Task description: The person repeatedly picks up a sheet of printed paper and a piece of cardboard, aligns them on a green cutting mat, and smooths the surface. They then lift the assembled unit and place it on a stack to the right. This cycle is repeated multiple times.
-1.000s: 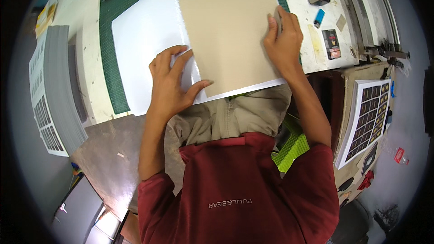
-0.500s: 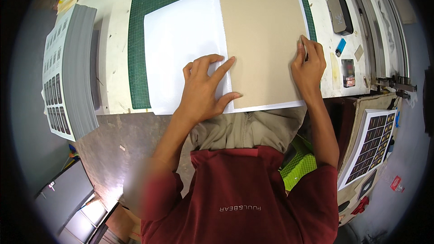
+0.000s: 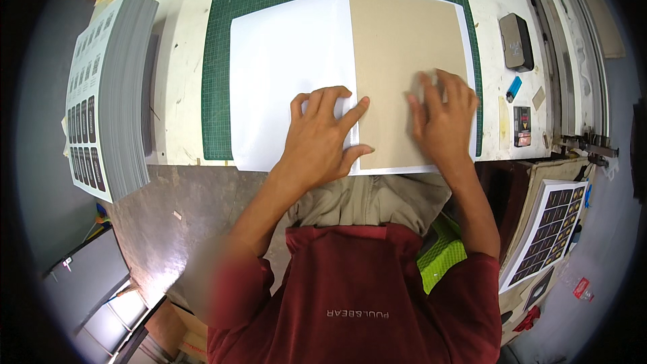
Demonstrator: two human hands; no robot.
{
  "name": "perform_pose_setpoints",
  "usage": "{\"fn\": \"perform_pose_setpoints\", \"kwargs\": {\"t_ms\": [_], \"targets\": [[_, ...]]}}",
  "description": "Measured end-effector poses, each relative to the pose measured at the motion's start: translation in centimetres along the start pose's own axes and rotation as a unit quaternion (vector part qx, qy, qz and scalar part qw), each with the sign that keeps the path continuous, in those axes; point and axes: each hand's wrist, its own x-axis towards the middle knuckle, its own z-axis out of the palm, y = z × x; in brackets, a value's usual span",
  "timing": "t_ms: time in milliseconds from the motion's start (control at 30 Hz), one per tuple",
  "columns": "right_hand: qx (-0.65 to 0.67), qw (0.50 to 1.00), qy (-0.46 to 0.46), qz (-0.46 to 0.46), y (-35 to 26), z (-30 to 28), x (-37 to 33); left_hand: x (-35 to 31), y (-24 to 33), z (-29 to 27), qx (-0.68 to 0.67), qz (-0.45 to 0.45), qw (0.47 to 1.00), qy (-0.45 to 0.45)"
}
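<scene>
A brown greyboard panel (image 3: 408, 34) lies on the right half of a large white sheet (image 3: 286, 61). Narrow white margins show around the board. My left hand (image 3: 317, 135) rests across the board's left edge, its fingers spread, with forefinger and thumb on the board and the other fingertips on the white sheet. Over the board's lower right part is my right hand (image 3: 445, 118), fingers apart and slightly smeared by motion. Nothing shows in its grasp; whether it touches the board I cannot tell. Under the sheet lies a green cutting mat (image 3: 217, 94).
A tall stack of printed sheets (image 3: 128, 94) stands at the table's left edge. On the right lie a dark box-shaped device (image 3: 516, 42), a blue lighter (image 3: 514, 87) and a small black-and-red pack (image 3: 522, 126). More printed sheets (image 3: 546, 229) rest lower right. A metal rail (image 3: 563, 47) runs along the right.
My right hand has left the board's right edge and moved left over its surface, its fingers opening. My left hand keeps its place on the board's left edge. The whole view has shifted slightly.
</scene>
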Motion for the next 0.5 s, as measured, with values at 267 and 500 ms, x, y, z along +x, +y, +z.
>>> {"fn": "perform_pose_setpoints", "kwargs": {"t_ms": [267,500], "targets": [[0.043,0.998,-0.034,-0.043,-1.2,0.0,0.1,-8.7,2.1,2.7,0.008,-0.112,0.987,0.112],[0.088,0.995,-0.009,-0.048,-0.8,0.8,-0.4,-11.0,-0.5,4.5,0.149,-0.228,0.816,0.509]]}}
